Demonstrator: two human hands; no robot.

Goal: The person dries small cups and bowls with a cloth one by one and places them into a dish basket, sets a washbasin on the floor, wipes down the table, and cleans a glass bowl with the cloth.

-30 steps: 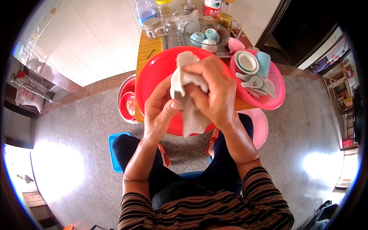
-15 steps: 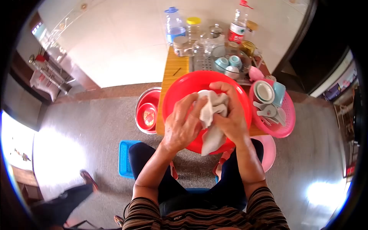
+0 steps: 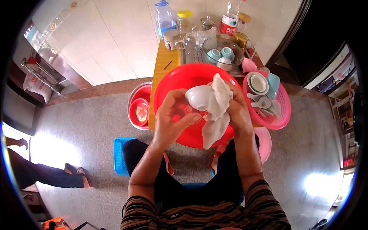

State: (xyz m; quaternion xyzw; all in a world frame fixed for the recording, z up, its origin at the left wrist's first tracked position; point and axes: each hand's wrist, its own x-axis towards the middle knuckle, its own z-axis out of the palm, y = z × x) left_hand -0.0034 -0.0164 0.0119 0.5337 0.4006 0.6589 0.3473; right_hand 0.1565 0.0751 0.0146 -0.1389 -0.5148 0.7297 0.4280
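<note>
Above the big red basin (image 3: 168, 81), a small white bowl (image 3: 198, 98) is held tilted between my hands. My left hand (image 3: 168, 119) curls its fingers against the bowl's left side, the thumb lower down and spread from them. My right hand (image 3: 240, 113) grips a damp-looking white cloth (image 3: 219, 101) pressed to the bowl's right side; part of the cloth dangles over the basin's front rim. Cloth and bowl hide some of the right fingers.
Right of the basin, a pink basket (image 3: 283, 115) holds bowls and spoons. Behind it stand a glass bowl (image 3: 209, 46) with small cups, jars and a large bottle (image 3: 165, 19). A blue basket (image 3: 119, 157) sits on the floor; another person's leg (image 3: 57, 175) is at left.
The white bowl has come into view as my left hand moved left and the cloth shifted to its right side. The other person's legs at left have changed position.
</note>
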